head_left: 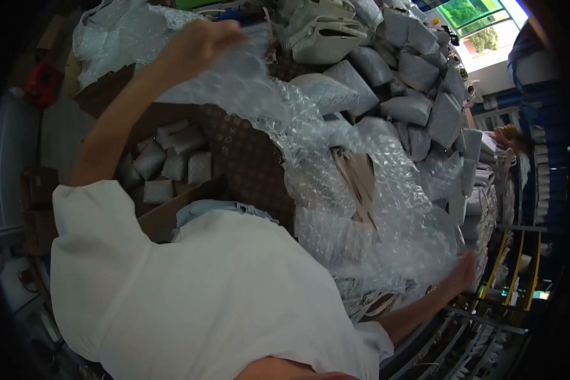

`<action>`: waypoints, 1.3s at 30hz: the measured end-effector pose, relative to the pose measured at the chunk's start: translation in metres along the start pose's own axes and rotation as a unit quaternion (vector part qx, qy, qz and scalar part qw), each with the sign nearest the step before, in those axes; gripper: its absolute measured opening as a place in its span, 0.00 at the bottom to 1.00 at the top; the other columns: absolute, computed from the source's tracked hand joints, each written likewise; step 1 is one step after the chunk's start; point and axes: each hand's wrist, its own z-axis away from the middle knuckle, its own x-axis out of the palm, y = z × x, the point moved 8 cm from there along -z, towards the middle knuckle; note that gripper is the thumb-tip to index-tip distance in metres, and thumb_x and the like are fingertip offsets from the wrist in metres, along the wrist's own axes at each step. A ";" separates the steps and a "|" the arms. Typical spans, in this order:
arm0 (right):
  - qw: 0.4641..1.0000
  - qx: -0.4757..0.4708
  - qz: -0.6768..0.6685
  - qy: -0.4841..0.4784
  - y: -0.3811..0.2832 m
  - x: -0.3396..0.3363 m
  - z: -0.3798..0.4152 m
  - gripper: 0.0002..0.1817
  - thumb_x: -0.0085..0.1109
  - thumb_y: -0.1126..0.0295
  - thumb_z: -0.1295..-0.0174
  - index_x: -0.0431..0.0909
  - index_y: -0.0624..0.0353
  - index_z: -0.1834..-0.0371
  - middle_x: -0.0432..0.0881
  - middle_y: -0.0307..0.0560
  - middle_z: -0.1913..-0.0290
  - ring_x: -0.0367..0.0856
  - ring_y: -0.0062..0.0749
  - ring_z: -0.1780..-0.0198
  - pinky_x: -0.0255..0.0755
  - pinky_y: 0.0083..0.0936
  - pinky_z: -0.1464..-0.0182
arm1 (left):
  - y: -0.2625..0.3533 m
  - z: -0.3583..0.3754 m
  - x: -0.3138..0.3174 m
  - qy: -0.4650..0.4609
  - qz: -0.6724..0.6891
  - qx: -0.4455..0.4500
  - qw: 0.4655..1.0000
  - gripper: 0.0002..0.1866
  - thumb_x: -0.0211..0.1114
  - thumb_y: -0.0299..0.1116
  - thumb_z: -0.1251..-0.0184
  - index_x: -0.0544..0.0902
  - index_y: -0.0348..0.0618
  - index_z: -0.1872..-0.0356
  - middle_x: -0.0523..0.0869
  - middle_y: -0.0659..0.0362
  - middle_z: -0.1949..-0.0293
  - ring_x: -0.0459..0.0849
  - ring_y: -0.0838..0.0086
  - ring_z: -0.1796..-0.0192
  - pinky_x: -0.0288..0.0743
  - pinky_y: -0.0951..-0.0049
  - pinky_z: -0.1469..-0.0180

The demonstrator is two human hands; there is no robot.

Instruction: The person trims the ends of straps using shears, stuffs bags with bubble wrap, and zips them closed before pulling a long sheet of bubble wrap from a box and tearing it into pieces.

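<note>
A long sheet of clear bubble wrap (392, 209) stretches across the table between both hands. My left hand (216, 39), raised at the upper left and slightly blurred, is closed on one end of the sheet. Low on the right, my right hand (463, 271) grips the opposite edge, its fingertips partly hidden. Beneath the wrap shows a beige item with folds or straps (360, 180), perhaps a bag; most of it is covered by the film.
Many grey wrapped parcels (418, 73) are heaped at the back right, beside off-white handbags (326, 38). A cardboard box (180, 206) of similar parcels (174, 142) stands at left. More bubble wrap (117, 38) lies at the upper left. Another person's hand (510, 136) appears at far right.
</note>
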 end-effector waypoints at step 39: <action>0.815 -0.147 0.048 -0.559 -0.177 0.339 0.084 0.12 0.59 0.64 0.46 0.75 0.62 0.67 0.75 0.51 0.80 0.74 0.44 0.78 0.65 0.36 0.76 | 0.127 -0.024 0.091 -0.187 0.211 0.215 0.935 0.09 0.63 0.29 0.46 0.72 0.37 0.76 0.74 0.56 0.81 0.76 0.63 0.80 0.68 0.65 0.75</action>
